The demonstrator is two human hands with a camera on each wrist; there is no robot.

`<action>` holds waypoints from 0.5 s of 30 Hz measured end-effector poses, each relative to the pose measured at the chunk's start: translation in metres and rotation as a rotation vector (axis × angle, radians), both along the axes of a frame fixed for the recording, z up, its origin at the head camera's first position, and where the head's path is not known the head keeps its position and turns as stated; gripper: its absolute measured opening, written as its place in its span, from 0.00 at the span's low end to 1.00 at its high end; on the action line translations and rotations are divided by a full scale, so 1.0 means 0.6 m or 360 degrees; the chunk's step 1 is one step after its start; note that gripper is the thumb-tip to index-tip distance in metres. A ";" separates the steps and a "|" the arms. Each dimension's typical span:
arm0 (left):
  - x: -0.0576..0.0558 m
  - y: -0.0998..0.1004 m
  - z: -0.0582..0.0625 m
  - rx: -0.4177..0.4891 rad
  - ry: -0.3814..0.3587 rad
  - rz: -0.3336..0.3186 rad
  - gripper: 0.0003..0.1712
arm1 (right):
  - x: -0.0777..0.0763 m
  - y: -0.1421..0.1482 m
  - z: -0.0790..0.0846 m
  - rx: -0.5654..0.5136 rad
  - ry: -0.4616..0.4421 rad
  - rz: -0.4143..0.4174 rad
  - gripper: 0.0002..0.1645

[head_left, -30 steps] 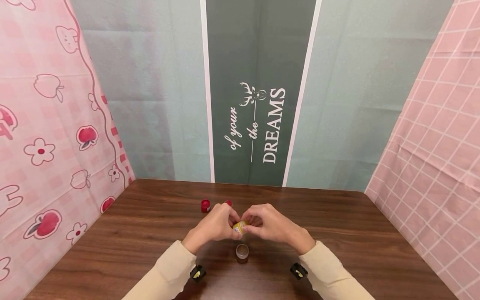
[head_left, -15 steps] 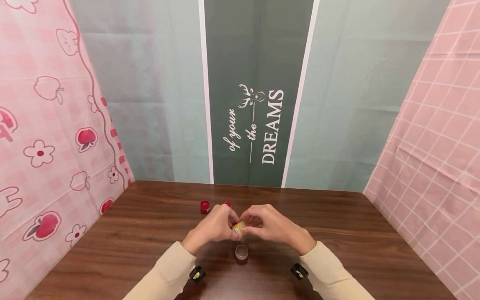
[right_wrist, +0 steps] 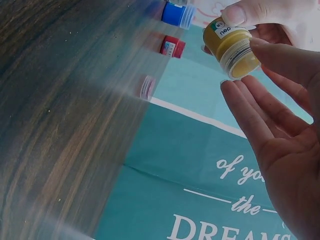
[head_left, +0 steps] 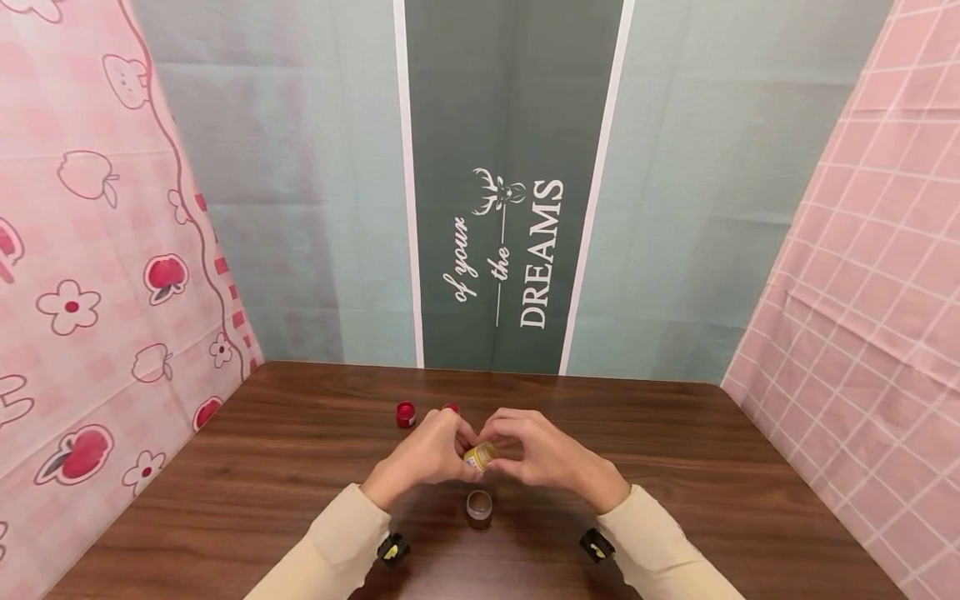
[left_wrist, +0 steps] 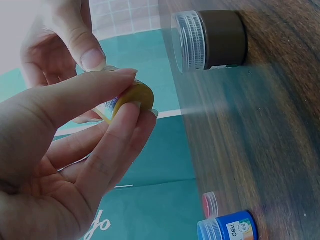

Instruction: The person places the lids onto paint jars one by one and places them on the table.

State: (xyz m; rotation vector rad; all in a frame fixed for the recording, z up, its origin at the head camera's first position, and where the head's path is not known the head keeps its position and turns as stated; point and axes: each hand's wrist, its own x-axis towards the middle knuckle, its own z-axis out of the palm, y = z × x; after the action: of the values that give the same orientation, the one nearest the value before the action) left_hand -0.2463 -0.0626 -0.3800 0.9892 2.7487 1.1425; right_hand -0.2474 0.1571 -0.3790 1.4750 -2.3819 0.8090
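**Clear ribbed plastic, dark wood grain, creased cloth**

The yellow jar is looking like smooth plastic, its clear end showing fine ridges; the brown jar is showing a smooth wall with a soft sheen, its plastic lid appearing clear and finely ribbed; the blue jar is appearing glossy, its label looking like smooth paper; the red jar is giving a similar gloss; the tabletop is displaying dark wood grain, smooth, faintly shiny; the green backdrop and pink grid cloth are hanging matt and creased; the beige sleeves are reading as matt cloth
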 end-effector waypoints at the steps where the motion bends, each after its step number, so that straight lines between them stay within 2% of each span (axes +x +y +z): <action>1: 0.000 0.000 0.000 -0.0002 0.0002 0.0002 0.13 | 0.000 0.000 0.000 0.0005 0.0021 0.0002 0.16; 4: -0.001 0.000 0.000 -0.0005 0.0026 -0.0003 0.12 | -0.001 0.000 -0.001 0.0015 0.0066 0.0002 0.14; 8: -0.002 0.000 -0.001 -0.0006 0.0030 -0.0010 0.12 | 0.000 0.000 -0.001 0.0019 0.0055 -0.0013 0.12; 15: -0.001 0.000 0.000 -0.0005 0.0023 -0.0009 0.11 | 0.003 -0.002 -0.003 -0.0013 -0.0155 -0.0070 0.10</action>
State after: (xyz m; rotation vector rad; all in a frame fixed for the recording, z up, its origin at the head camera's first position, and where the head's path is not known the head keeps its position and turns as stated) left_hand -0.2469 -0.0624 -0.3801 1.0080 2.7560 1.1345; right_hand -0.2454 0.1561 -0.3806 1.4058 -2.4685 0.8982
